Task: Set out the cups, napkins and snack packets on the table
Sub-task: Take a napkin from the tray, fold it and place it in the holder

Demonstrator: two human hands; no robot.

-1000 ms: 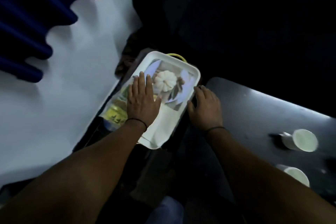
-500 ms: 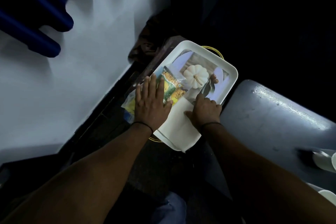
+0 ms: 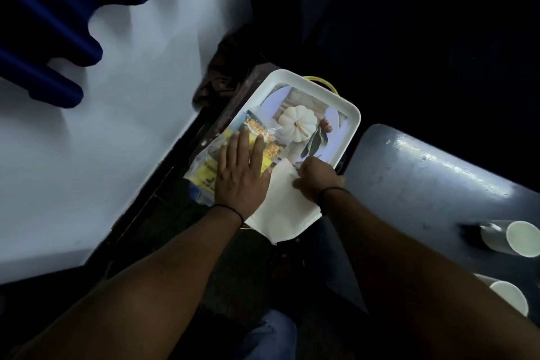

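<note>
Lying at frame centre: white tray (image 3: 352,114) with a printed pumpkin picture, holding yellow snack packets (image 3: 264,143) and white napkins (image 3: 280,207). Left hand (image 3: 238,172) flat, fingers spread wide, pressing on the packets and hiding most of them; packet print unreadable. Right hand (image 3: 317,177) curled, pinching the upper corner of the napkins; fingertips hidden. Near tray edge covered by napkins. Dark table (image 3: 423,172), right of frame, glossy; two white cups (image 3: 517,238), lower right, the lower one cut off by the frame edge. Pale wall, left; blue pleated fabric (image 3: 49,17), upper left. Upper right too dark to make out.
</note>
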